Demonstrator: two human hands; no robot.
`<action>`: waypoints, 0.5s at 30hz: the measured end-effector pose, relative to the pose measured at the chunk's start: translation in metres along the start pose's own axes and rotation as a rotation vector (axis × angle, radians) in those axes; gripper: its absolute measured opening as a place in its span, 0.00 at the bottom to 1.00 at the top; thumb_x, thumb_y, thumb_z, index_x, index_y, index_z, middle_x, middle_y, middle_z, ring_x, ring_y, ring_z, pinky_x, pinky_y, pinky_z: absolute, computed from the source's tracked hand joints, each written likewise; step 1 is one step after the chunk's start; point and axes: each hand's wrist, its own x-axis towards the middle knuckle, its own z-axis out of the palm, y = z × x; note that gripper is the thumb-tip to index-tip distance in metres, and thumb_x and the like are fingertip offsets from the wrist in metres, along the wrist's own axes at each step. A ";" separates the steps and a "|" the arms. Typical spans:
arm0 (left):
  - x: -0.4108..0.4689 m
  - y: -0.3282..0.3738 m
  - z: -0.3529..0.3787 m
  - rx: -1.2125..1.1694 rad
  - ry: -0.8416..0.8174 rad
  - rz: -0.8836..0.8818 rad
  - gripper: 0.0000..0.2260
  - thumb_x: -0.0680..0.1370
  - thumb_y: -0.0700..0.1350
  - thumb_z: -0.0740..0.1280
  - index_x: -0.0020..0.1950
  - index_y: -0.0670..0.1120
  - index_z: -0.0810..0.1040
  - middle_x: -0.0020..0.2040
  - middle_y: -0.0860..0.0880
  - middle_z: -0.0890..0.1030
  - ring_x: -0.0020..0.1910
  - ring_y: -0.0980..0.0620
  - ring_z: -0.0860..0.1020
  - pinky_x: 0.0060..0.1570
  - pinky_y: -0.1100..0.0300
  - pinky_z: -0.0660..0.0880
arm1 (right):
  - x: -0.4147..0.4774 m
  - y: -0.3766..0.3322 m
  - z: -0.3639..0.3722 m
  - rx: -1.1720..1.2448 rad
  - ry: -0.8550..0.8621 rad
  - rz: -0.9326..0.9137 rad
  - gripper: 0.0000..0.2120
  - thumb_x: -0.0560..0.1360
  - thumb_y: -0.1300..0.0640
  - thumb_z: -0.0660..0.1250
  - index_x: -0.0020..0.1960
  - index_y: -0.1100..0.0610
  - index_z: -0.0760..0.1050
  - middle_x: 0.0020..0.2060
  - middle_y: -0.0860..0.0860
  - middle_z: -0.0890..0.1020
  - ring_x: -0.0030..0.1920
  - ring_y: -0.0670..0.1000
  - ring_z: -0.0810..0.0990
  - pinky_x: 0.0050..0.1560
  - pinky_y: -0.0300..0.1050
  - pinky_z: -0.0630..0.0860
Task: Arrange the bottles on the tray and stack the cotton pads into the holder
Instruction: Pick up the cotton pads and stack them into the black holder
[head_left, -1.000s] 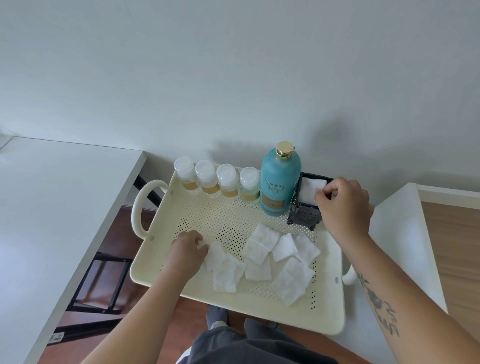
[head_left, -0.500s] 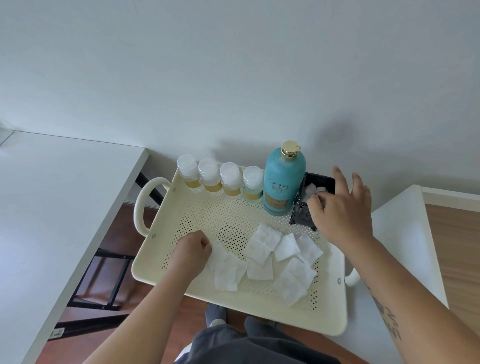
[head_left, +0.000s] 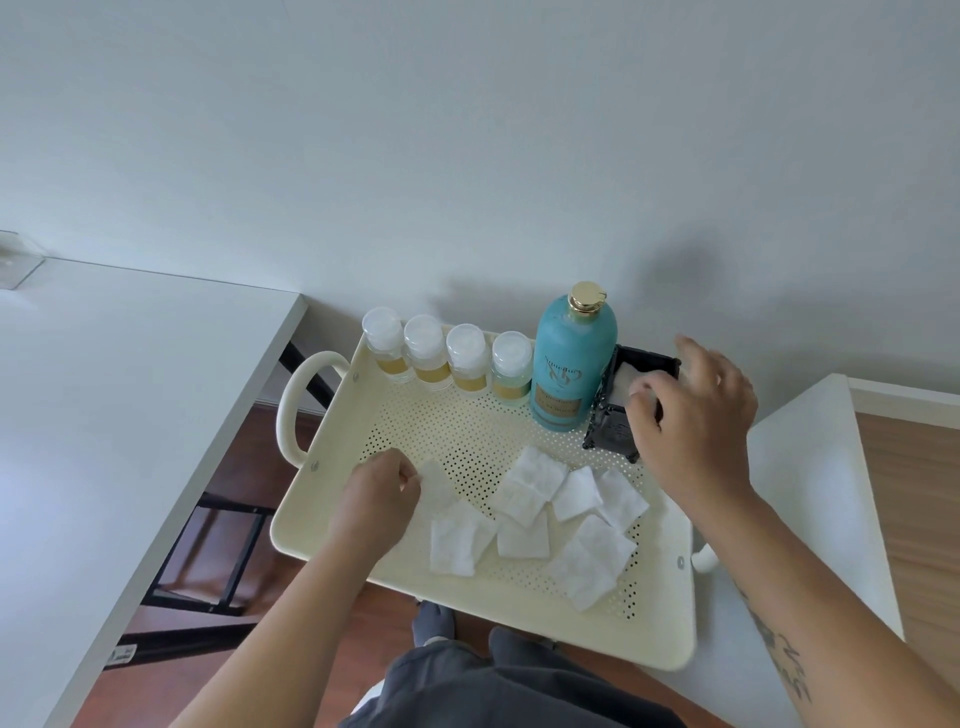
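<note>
A cream perforated tray (head_left: 519, 626) carries several small clear bottles (head_left: 467, 364) in a row along its back edge. A tall teal bottle (head_left: 569, 364) with a gold cap stands to their right. Beside it is a black holder (head_left: 608, 434) with a white cotton pad (head_left: 623, 379) inside. My right hand (head_left: 696, 415) hovers over the holder, fingers spread, thumb at the pad in it. Several loose cotton pads (head_left: 524, 499) lie on the tray's front half. My left hand (head_left: 376, 493) pinches the leftmost pad (head_left: 436, 480) of that pile.
A white table (head_left: 130, 389) stands close on the left, near the tray's left handle (head_left: 291, 405). A white surface (head_left: 810, 493) sits to the right under the tray's edge. A wall rises right behind the bottles. Wooden floor and my legs show below.
My right hand let a pad go into the holder, then spread its fingers above it. My left hand closed on the leftmost pad and raised its edge slightly.
</note>
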 end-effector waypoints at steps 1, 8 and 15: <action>-0.003 0.003 -0.005 -0.024 0.036 0.048 0.03 0.78 0.44 0.66 0.45 0.46 0.76 0.44 0.52 0.78 0.47 0.48 0.76 0.46 0.52 0.75 | -0.004 -0.003 -0.002 0.060 0.121 -0.034 0.12 0.74 0.51 0.59 0.41 0.54 0.80 0.59 0.56 0.77 0.60 0.61 0.71 0.59 0.55 0.65; -0.015 0.048 -0.025 -0.116 0.141 0.373 0.04 0.78 0.45 0.68 0.45 0.51 0.75 0.43 0.59 0.76 0.47 0.53 0.72 0.45 0.63 0.69 | -0.036 -0.050 -0.002 0.540 -0.199 -0.171 0.09 0.73 0.48 0.70 0.51 0.51 0.79 0.42 0.43 0.79 0.47 0.47 0.75 0.51 0.51 0.72; -0.017 0.087 -0.022 -0.178 0.010 0.533 0.07 0.78 0.46 0.68 0.45 0.56 0.73 0.42 0.63 0.74 0.47 0.61 0.71 0.45 0.71 0.68 | -0.039 -0.053 0.001 0.854 -0.495 0.154 0.04 0.72 0.46 0.71 0.44 0.44 0.78 0.40 0.39 0.81 0.41 0.37 0.75 0.40 0.27 0.70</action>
